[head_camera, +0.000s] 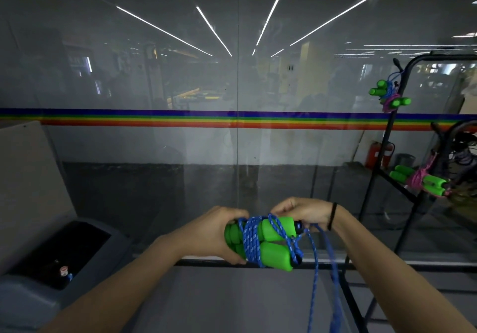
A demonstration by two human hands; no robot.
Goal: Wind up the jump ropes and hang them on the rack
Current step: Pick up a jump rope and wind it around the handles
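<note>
A glass wall (180, 74) fills the view, crossed by a rainbow stripe (180, 118) and reflecting long ceiling lights (214, 30). Behind it lies a dim room with a dark floor (154, 190). A grey bin (51, 268) stands at left; a red extinguisher (374, 153) sits beyond the glass at right.

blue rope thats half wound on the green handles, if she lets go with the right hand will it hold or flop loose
Probably flop. The blue rope looks limp: its unwound tail hangs straight down below the right hand, so it likely has little stiffness to hold coils. The green handles look smooth and rounded, so wraps may slide off unless the left hand keeps gripping them.
</note>
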